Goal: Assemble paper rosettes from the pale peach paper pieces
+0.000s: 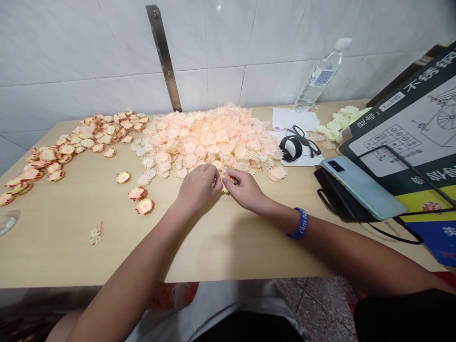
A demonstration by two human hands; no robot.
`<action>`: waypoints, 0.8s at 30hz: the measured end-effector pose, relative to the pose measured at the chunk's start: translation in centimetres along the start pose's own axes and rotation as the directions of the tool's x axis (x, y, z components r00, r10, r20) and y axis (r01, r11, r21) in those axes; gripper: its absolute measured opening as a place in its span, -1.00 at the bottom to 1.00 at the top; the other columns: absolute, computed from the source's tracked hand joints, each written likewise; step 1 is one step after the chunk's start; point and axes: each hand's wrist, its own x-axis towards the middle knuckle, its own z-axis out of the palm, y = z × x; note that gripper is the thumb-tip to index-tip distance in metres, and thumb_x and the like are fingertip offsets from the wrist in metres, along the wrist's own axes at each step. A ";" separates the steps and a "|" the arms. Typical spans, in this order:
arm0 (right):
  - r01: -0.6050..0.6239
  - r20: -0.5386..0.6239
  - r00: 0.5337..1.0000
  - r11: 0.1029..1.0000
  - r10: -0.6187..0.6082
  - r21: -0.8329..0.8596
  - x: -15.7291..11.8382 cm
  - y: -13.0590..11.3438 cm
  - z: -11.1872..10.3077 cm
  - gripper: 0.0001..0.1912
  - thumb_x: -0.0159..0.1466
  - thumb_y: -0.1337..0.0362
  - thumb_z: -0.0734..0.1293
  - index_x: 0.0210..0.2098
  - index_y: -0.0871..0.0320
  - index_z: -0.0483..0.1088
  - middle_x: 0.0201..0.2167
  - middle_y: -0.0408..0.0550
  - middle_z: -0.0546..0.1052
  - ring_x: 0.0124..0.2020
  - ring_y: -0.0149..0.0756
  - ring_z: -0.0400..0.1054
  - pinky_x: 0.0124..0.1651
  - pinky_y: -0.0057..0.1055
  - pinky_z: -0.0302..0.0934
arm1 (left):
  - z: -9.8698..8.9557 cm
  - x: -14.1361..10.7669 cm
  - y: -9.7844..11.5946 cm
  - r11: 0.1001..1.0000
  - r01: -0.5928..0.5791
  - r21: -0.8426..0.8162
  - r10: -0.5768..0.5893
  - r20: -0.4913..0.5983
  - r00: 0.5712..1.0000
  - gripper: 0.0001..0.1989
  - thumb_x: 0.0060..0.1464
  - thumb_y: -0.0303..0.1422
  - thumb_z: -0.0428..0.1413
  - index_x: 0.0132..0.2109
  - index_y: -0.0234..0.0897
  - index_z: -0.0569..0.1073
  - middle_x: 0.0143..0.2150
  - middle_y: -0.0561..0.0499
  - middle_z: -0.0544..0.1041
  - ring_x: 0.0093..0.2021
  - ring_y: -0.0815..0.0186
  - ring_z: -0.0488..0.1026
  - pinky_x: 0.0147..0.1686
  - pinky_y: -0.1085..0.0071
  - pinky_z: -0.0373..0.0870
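Note:
My left hand [202, 185] and my right hand [245, 189] meet over the middle of the table, fingertips pinched together. Between them shows a small part of a yellowish artificial flower head [224, 188]; the fingers cover the rest. Just beyond my hands lies a big heap of pale pink flower petal pieces [210, 135]. Left of my left hand are a few separate red-edged flower heads [145, 206]. More of these form a long curved pile of layered flower heads [87, 142] towards the left edge.
At the right are a phone [363, 185] on a black case, a printed box [402, 118] and a cable. Behind stand glasses [306, 142], a black strap [291, 148], a tilted water bottle [318, 76] and pale green petals [342, 122]. A metal bar [164, 59] is on the wall.

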 end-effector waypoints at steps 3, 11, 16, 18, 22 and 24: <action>0.042 -0.002 0.999 0.998 -0.042 -0.056 0.1 -0.1 -0.1 -0.73 0.24 0.23 0.19 -0.57 0.11 0.10 -0.63 -0.25 0.12 -0.56 -0.44 0.02 -0.48 -0.43 -0.13 | 0.3 0.1 0.0 0.999 0.004 -0.032 -0.004 -0.023 1.000 -0.91 0.09 -0.43 0.02 -0.39 -0.23 0.33 -0.36 -0.05 0.49 -0.31 0.20 0.41 -0.37 0.32 0.24; 0.256 -0.028 0.963 0.939 -0.270 -0.230 0.6 -0.4 -0.6 -0.68 0.23 0.30 0.20 -0.59 0.09 0.00 -0.65 -0.23 0.12 -0.58 -0.41 -0.02 -0.43 -0.38 -0.14 | 0.3 0.6 -0.3 0.993 -0.015 -0.115 0.006 -0.074 0.997 -0.89 0.07 -0.47 0.04 -0.40 -0.23 0.28 -0.41 -0.02 0.43 -0.32 0.23 0.39 -0.33 0.34 0.27; 0.364 -0.049 0.920 0.893 -0.390 -0.264 0.9 -0.2 -1.2 -0.68 0.26 0.31 0.18 -0.58 0.08 -0.02 -0.64 -0.22 0.11 -0.59 -0.40 -0.03 -0.43 -0.37 -0.13 | 0.8 0.9 0.1 0.981 -0.059 -0.185 0.035 -0.132 0.991 -0.88 0.07 -0.48 0.04 -0.39 -0.22 0.25 -0.43 0.01 0.40 -0.33 0.26 0.36 -0.32 0.36 0.28; 0.384 -0.055 0.909 0.882 -0.413 -0.272 0.9 -0.3 -1.4 -0.67 0.26 0.31 0.18 -0.58 0.08 -0.03 -0.64 -0.22 0.10 -0.59 -0.40 -0.02 -0.43 -0.37 -0.11 | 0.9 1.0 0.2 0.973 -0.070 -0.222 0.038 -0.146 0.989 -0.88 0.06 -0.47 0.04 -0.40 -0.22 0.25 -0.44 0.03 0.39 -0.35 0.28 0.35 -0.32 0.36 0.28; 0.368 -0.054 0.919 0.901 -0.389 -0.231 -0.1 -0.7 -1.7 -0.66 0.27 0.26 0.18 -0.60 0.08 0.02 -0.65 -0.18 0.16 -0.57 -0.38 0.04 -0.42 -0.36 -0.06 | 0.3 1.6 -1.1 0.940 0.054 -0.337 -0.118 -0.173 0.978 -0.89 0.01 -0.46 0.06 -0.43 -0.24 0.28 -0.46 0.05 0.38 -0.39 0.32 0.34 -0.34 0.38 0.26; 0.347 -0.001 0.936 0.926 -0.351 -0.148 -0.7 -0.8 -1.8 -0.67 0.29 0.22 0.17 -0.60 0.09 0.10 -0.63 -0.15 0.24 -0.55 -0.36 0.11 -0.41 -0.36 0.00 | -0.2 1.7 -2.2 0.876 0.163 -0.455 -0.265 -0.171 0.949 -0.91 0.02 -0.43 0.06 -0.43 -0.25 0.30 -0.48 0.07 0.38 -0.43 0.35 0.33 -0.39 0.41 0.25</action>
